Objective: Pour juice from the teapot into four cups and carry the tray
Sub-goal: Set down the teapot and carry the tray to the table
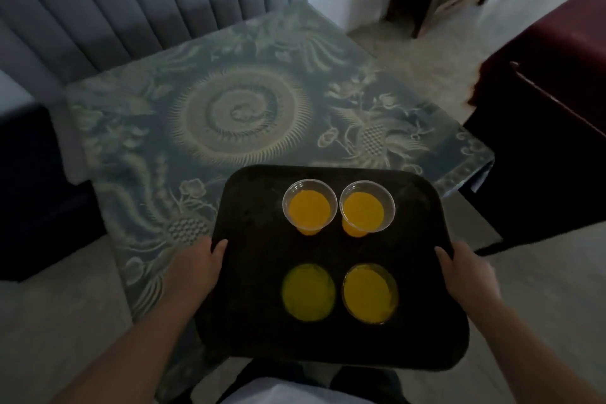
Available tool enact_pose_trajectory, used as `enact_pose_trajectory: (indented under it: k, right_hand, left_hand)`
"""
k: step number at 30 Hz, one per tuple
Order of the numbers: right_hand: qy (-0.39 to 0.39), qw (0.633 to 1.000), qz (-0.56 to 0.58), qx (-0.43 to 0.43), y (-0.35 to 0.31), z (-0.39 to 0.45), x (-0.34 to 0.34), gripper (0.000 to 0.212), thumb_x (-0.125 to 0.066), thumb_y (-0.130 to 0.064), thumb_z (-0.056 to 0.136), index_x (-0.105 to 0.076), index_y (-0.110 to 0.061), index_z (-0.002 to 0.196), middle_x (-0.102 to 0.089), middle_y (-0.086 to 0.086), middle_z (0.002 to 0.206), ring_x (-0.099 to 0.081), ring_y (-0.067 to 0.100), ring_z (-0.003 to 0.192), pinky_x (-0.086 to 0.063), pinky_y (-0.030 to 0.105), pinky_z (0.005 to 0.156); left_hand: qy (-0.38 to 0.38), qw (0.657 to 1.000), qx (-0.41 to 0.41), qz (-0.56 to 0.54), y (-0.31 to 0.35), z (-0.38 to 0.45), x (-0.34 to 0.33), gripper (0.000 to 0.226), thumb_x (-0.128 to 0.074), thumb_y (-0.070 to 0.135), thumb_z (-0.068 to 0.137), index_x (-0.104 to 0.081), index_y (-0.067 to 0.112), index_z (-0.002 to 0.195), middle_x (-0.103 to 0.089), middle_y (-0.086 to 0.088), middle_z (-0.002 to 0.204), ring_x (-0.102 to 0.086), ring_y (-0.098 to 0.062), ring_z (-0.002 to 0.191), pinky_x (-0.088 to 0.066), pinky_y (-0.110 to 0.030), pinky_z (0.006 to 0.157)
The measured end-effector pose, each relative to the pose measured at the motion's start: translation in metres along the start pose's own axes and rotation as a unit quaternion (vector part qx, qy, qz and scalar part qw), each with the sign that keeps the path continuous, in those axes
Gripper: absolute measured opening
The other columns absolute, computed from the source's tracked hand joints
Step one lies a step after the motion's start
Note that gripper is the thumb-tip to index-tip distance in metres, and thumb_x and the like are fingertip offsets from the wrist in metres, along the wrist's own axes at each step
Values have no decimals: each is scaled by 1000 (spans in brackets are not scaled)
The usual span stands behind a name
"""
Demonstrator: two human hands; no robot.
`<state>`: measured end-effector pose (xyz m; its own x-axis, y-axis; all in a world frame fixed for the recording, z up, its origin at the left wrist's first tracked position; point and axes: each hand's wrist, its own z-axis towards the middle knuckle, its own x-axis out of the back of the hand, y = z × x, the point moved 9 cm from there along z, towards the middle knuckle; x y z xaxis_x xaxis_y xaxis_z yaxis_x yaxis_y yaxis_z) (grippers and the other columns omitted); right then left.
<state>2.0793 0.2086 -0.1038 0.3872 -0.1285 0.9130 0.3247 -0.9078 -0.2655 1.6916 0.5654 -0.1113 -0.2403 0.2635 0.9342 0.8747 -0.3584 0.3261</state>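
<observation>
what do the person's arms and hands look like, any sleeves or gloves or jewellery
Both forearms are bare as far as the frame shows, with no sleeves. The left hand and right hand wear no gloves; no watch, ring or bracelet shows in this dim, blurred view.

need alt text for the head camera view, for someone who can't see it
Seen from above, a person's left hand and right hand grip the sides of a dark tray holding four cups of orange juice in two rows. Behind it lies a table with a patterned cloth in a dim room.
</observation>
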Motion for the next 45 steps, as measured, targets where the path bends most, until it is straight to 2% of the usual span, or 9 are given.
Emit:
enact_pose_trajectory:
  k: [3,7,11,14,18,24,31,37,45]
  right_hand:
    - [-8,998,-11,63,-36,51,4,31,-42,-41,99,-52,-13,89,-56,2,68,-49,19,54,-38,33,48]
    - [-16,992,-22,126,-82,119,8,34,-43,-42,98,-48,-12,83,-57,6,66,-53,23,55,-42,35,49]
    - [-38,979,-54,191,-127,173,12,34,-43,-41,98,-47,-10,85,-52,4,64,-49,25,56,-40,37,53]
    - [-47,968,-74,235,-158,204,11,30,-43,-39,99,-48,-11,89,-49,3,67,-46,25,61,-38,37,59]
    - [-51,955,-100,275,-187,234,5,34,-41,-41,99,-51,-10,91,-56,6,72,-53,29,64,-41,38,60]
    - [-69,945,-125,294,-213,257,-4,36,-41,-41,99,-53,-7,94,-46,1,67,-45,26,63,-38,37,61]
    - [-48,944,-152,289,-219,265,-10,40,-38,-45,99,-51,-7,99,-50,7,71,-50,29,64,-42,38,60]
    - [-45,946,-187,262,-217,260,-11,39,-35,-46,99,-47,-9,99,-48,11,75,-63,40,84,-38,43,68]
    - [-25,945,-197,261,-217,257,-10,38,-33,-48,99,-46,-13,93,-52,11,75,-63,37,80,-41,45,70]
  left_hand:
    - [13,999,50,-4,-1,12,-2,44,-43,46,99,-64,10,86,-65,-11,80,-60,-29,73,-45,-36,66]
    - [54,991,122,-28,1,16,-4,39,-48,43,98,-66,10,89,-65,-10,79,-55,-23,69,-43,-34,63]
    - [66,979,192,-26,8,16,-13,42,-45,45,99,-65,9,94,-66,-14,85,-62,-33,78,-51,-40,69]
    - [73,964,255,-12,13,16,-17,44,-47,44,99,-62,3,89,-64,-21,82,-62,-39,77,-49,-41,66]
    - [76,958,277,11,21,17,-25,45,-47,45,98,-57,5,79,-61,-19,73,-61,-37,68,-49,-40,59]
    - [88,948,305,30,26,22,-29,45,-50,41,99,-59,0,80,-61,-22,72,-61,-38,67,-40,-37,57]
    - [80,935,339,60,24,21,-33,48,-40,48,100,-55,6,83,-61,-18,74,-60,-35,68,-43,-37,59]
    - [80,929,357,57,26,18,-36,45,-36,49,101,-52,9,87,-60,-16,75,-61,-35,70,-43,-38,61]
    - [83,926,364,60,25,17,-37,39,-37,47,101,-41,15,80,-51,-8,66,-49,-26,62,-38,-36,59]
